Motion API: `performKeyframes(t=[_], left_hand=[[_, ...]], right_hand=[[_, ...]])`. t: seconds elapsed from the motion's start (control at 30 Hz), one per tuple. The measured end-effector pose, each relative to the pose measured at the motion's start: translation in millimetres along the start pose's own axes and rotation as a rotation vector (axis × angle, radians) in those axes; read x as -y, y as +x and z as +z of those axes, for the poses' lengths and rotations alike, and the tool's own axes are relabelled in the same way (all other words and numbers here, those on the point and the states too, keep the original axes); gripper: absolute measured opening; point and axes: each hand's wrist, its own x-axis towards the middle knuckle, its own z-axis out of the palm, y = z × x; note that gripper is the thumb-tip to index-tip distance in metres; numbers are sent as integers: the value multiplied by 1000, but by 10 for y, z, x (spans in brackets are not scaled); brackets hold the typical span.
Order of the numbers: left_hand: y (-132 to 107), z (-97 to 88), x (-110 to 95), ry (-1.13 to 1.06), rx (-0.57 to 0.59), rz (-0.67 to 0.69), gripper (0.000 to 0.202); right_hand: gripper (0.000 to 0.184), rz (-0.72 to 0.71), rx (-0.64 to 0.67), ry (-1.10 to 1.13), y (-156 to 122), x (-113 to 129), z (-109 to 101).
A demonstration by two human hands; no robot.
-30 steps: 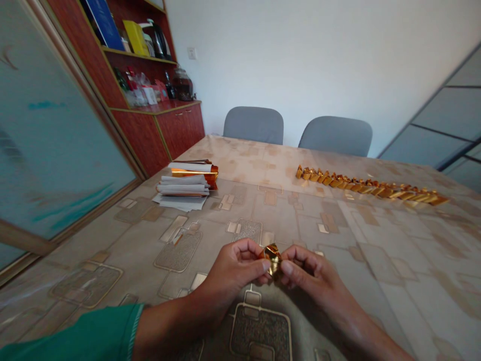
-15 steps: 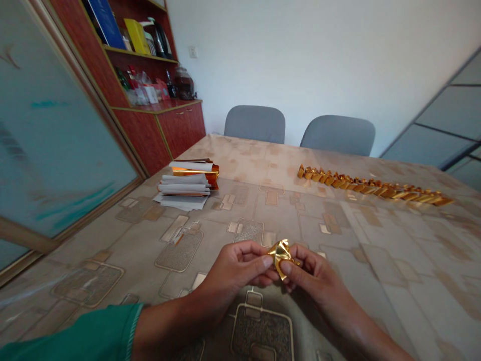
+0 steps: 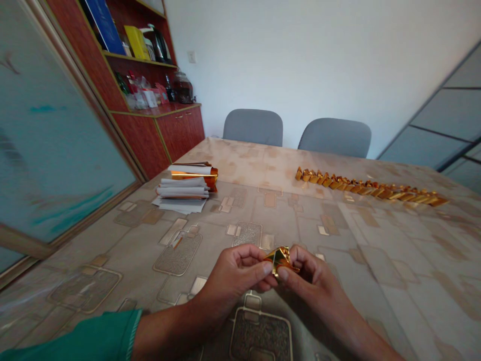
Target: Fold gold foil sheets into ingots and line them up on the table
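Observation:
A small folded piece of shiny gold foil paper (image 3: 280,256) is held above the table between both hands. My left hand (image 3: 242,271) pinches its left side, thumb on top and fingers curled beneath. On the right side, my right hand (image 3: 311,276) grips the foil paper with its thumb pressed on the near edge. My fingers cover the foil's underside and part of its right end. Far to the right, a long row of folded gold foil pieces (image 3: 368,189) lies on the table. Stacks of gold-and-white paper sheets (image 3: 183,188) lie at the left.
A patterned cloth covers the table (image 3: 210,230). Two grey chairs (image 3: 253,127) (image 3: 335,136) stand at its far edge by the white wall. At the left are a red-brown cabinet (image 3: 180,126) with bottles and boxes, and a frosted sliding door (image 3: 63,130).
The foil paper has been turned and folded in my fingers; its lower point no longer sticks down between my thumbs. Both hands stay close together around it. The view has tilted slightly.

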Motion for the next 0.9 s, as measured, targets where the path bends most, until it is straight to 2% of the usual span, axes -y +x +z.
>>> performKeyframes(t=[0.3, 0.53, 0.73, 0.9], left_hand=[[-17, 31, 64, 78, 49, -44, 27], [-21, 26, 62, 73, 43, -94, 33], [-27, 22, -27, 52, -50, -18, 35], [-23, 3, -20, 13, -10, 5, 37]], right_hand=[[30, -3, 10, -63, -52, -4, 9], [34, 0, 1, -51, -31, -2, -20], [29, 36, 59, -10, -21, -1, 19], [26, 52, 25, 90, -6, -34, 31]])
